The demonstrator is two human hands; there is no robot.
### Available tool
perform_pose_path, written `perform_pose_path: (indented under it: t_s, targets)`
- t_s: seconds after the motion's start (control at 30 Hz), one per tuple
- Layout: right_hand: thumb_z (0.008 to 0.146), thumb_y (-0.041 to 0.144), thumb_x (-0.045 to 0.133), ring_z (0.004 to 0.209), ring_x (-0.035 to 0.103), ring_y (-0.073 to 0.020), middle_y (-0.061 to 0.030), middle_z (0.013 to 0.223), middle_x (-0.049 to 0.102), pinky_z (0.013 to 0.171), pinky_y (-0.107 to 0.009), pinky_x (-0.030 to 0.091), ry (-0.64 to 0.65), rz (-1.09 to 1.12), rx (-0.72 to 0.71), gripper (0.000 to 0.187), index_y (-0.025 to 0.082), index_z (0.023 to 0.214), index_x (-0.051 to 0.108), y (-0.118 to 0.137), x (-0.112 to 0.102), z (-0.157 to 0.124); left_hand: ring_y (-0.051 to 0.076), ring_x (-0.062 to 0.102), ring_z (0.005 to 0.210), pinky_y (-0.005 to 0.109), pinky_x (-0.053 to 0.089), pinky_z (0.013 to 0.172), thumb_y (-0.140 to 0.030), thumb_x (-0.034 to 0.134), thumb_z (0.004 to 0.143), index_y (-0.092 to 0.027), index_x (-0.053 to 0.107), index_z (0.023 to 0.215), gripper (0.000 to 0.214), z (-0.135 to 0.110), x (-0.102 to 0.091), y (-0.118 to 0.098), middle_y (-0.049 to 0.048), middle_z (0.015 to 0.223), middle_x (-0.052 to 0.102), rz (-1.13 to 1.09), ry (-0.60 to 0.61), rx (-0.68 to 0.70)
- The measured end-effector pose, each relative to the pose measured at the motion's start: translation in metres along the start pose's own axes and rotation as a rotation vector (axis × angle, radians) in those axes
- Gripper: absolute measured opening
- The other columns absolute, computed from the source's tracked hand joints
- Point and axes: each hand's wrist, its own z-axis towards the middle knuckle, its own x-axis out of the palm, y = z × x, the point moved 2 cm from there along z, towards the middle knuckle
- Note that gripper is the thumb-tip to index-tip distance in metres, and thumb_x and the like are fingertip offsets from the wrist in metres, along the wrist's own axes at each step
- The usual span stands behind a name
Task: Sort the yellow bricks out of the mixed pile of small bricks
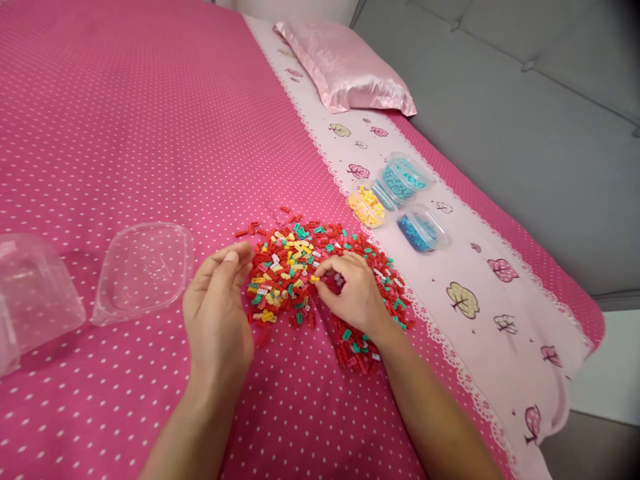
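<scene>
A wide heap of small building bricks [280, 267] in red, yellow, green, white and pink lies on the bedspread. Over its middle, my right hand [353, 290] pinches a small yellow brick [315, 279] between thumb and forefinger. My left hand [220, 293] is held at the heap's left edge, palm turned inward. Its fingers are curled together with the thumb against them, and whatever they may hold is hidden.
A clear plastic lid [145, 270] and a clear container [40, 293] lie to the left. Clear tubs of yellow bricks [369, 207], turquoise bricks [403, 179] and blue bricks [423, 230] stand at the right. A pink pillow [350, 67] lies beyond, beside a grey padded panel [510, 133].
</scene>
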Motion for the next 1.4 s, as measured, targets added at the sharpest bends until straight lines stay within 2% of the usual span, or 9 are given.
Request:
perform_pose_path:
  t_s: [0.2,0.33,0.6,0.7,0.77,0.87,1.0,1.17,1.4]
  targets:
    - [0.073,0.017,0.059,0.074,0.059,-0.0159,-0.0006,0.077,0.065,0.078,-0.034,0.046,-0.14,0.175,0.1,0.006,0.021,0.077,0.059,0.001,-0.015,0.0,0.018,0.061,0.099,0.035,0.043,0.097,-0.03,0.052,0.081,-0.015,0.067,0.086,0.021,0.0,0.004,-0.002,0.0074,0.099,0.067,-0.055,0.13,-0.116]
    - [0.076,0.02,0.059,0.079,0.061,-0.0163,-0.0019,0.082,0.066,0.077,-0.033,0.048,-0.189,0.296,0.112,0.005,0.021,0.08,0.058,0.017,-0.024,-0.002,0.02,0.061,0.1,0.036,0.045,0.096,-0.031,0.048,0.085,-0.014,0.066,0.093,0.026,-0.004,0.008,-0.003,0.0085,0.101,0.068,-0.125,0.219,-0.238]
    - [0.077,0.016,0.059,0.079,0.062,-0.0157,0.0018,0.082,0.067,0.082,-0.035,0.048,-0.065,0.22,-0.138,0.01,0.025,0.081,0.058,0.086,-0.049,0.026,0.022,0.061,0.102,0.037,0.05,0.091,-0.037,0.038,0.088,-0.016,0.063,0.098,0.033,-0.006,0.011,-0.007,0.0113,0.104,0.066,-0.188,0.275,-0.477]
    - [0.079,0.017,0.059,0.08,0.061,-0.0145,0.0033,0.082,0.067,0.086,-0.034,0.046,0.055,0.134,-0.194,0.008,0.025,0.082,0.059,0.108,-0.043,0.037,0.021,0.063,0.096,0.036,0.053,0.084,-0.034,0.032,0.09,-0.017,0.062,0.092,0.035,-0.002,0.01,-0.014,0.0104,0.093,0.067,-0.25,0.247,-0.535]
    - [0.079,0.017,0.06,0.082,0.062,-0.015,0.0026,0.084,0.067,0.086,-0.034,0.046,0.129,0.105,-0.205,0.008,0.025,0.083,0.06,0.114,-0.036,0.042,0.019,0.064,0.087,0.033,0.054,0.078,-0.029,0.029,0.091,-0.017,0.062,0.085,0.036,0.001,0.008,-0.018,0.0092,0.083,0.066,-0.282,0.164,-0.586]
    - [0.078,0.016,0.06,0.087,0.062,-0.0166,0.0006,0.089,0.068,0.084,-0.033,0.047,0.111,0.119,-0.158,0.012,0.024,0.086,0.062,0.103,-0.029,0.05,0.015,0.064,0.079,0.027,0.055,0.072,-0.022,0.031,0.09,-0.014,0.062,0.082,0.033,0.005,0.004,-0.019,0.0086,0.079,0.065,-0.334,-0.01,-0.662]
    - [0.077,0.01,0.056,0.087,0.064,-0.0175,-0.0017,0.092,0.07,0.083,-0.035,0.048,-0.053,0.101,-0.021,0.019,0.021,0.09,0.064,0.057,-0.027,0.062,0.01,0.06,0.063,0.019,0.052,0.059,-0.015,0.035,0.086,-0.012,0.059,0.075,0.027,0.006,-0.002,-0.013,0.0057,0.07,0.061,-0.398,-0.179,-0.674]
    - [0.074,0.007,0.053,0.071,0.063,-0.0168,-0.0023,0.08,0.07,0.074,-0.034,0.048,0.028,0.011,0.112,0.025,0.02,0.089,0.068,0.01,-0.011,0.065,0.008,0.048,0.048,0.017,0.041,0.042,-0.014,0.035,0.084,-0.013,0.051,0.063,0.027,0.008,-0.009,-0.01,0.0012,0.057,0.05,-0.416,-0.179,-0.626]
    - [0.078,0.013,0.056,0.077,0.062,-0.0164,-0.0053,0.09,0.07,0.078,-0.032,0.046,0.183,-0.076,0.107,0.025,0.018,0.1,0.067,0.011,-0.002,0.063,0.008,0.042,0.044,0.016,0.033,0.039,-0.014,0.034,0.083,-0.014,0.047,0.061,0.026,0.009,-0.008,-0.009,-0.0001,0.053,0.044,-0.398,-0.162,-0.613]
